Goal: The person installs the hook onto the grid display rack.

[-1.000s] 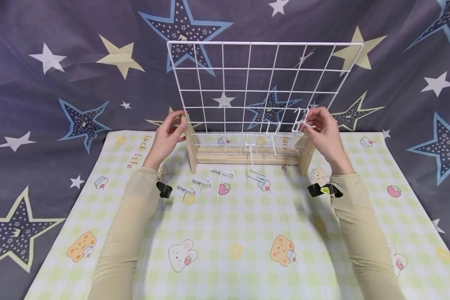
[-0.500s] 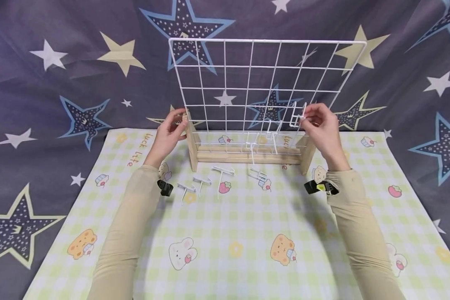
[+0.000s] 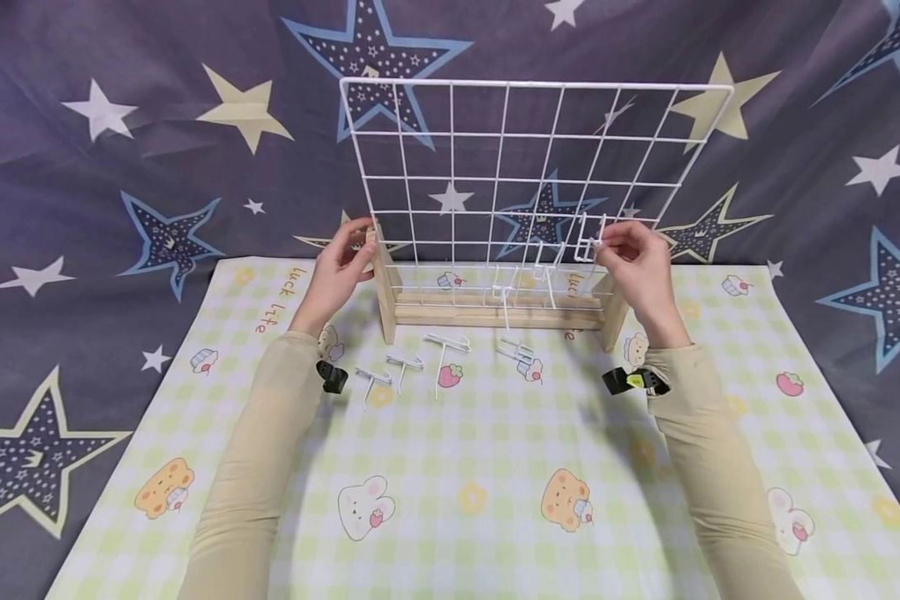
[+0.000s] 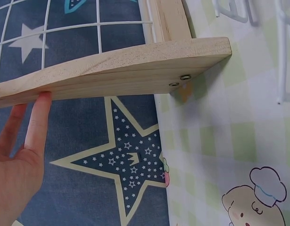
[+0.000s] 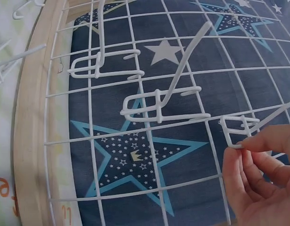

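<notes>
A white wire grid panel (image 3: 450, 178) stands upright in a wooden stand (image 3: 495, 317). My left hand (image 3: 339, 258) holds the upper end of the stand's left side post (image 3: 383, 287); in the left wrist view, fingers (image 4: 38, 120) touch the post's outer face. With thumb and fingertips, my right hand (image 3: 639, 271) pinches a white wire hook (image 5: 235, 132) close in front of the grid's lower right part. Two similar hooks, one (image 5: 159, 106) nearer and one (image 5: 97, 66) farther from that hand, hang on the grid to the left.
Several loose white hooks lie on the checked tablecloth before the stand: a long one (image 3: 442, 354), shorter ones (image 3: 402, 365) at its left, and another (image 3: 516, 350) to the right. A dark star-patterned cloth (image 3: 157, 125) hangs behind the table.
My right hand has moved left along the grid with the pinched hook, first rising a little, then lowering. My left hand stays on the post.
</notes>
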Tool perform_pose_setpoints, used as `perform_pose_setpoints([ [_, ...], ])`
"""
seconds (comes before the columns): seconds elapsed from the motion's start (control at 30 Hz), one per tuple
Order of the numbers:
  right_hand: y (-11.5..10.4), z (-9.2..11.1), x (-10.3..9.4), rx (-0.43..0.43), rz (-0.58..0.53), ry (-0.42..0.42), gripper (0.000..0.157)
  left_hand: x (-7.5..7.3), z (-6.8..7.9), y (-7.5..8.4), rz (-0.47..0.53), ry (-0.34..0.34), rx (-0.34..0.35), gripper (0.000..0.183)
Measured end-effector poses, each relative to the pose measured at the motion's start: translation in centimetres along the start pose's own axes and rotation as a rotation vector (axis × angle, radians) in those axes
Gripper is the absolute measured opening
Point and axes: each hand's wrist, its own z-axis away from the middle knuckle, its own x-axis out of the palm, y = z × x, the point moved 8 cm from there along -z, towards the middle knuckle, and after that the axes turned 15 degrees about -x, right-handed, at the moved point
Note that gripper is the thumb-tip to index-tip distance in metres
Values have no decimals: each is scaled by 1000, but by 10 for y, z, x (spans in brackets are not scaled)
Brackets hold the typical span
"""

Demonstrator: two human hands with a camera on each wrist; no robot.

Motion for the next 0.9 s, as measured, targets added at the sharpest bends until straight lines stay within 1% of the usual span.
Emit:
perform_pose_setpoints([
  [0.1, 5, 1, 1, 12, -35, 2, 18, 0, 1, 0, 2, 2, 5, 40],
  [0.23, 13, 2, 0, 21, -54, 8, 16, 1, 0, 0, 12, 0, 2, 40],
  [0.37, 31, 2, -3, 33, -72, 7, 14, 1, 0, -2, 19, -2, 1, 40],
  [0.47, 43, 4, -7, 42, -60, 4, 12, 0, 0, -2, 19, -1, 1, 40],
  [0.63, 54, 13, -10, 68, -39, -14, 11, 0, 1, -1, 31, -12, -3, 40],
  [0.7, 51, 17, -8, 87, -44, -33, 12, 1, 5, 5, 39, -20, -4, 40],
  [0.87, 41, 27, -4, 105, -37, -66, 15, 1, 6, 7, 34, -15, -7, 39],
  [0.9, 42, 29, -4, 105, -42, -68, 15, 1, 6, 7, 32, -13, -7, 40],
])
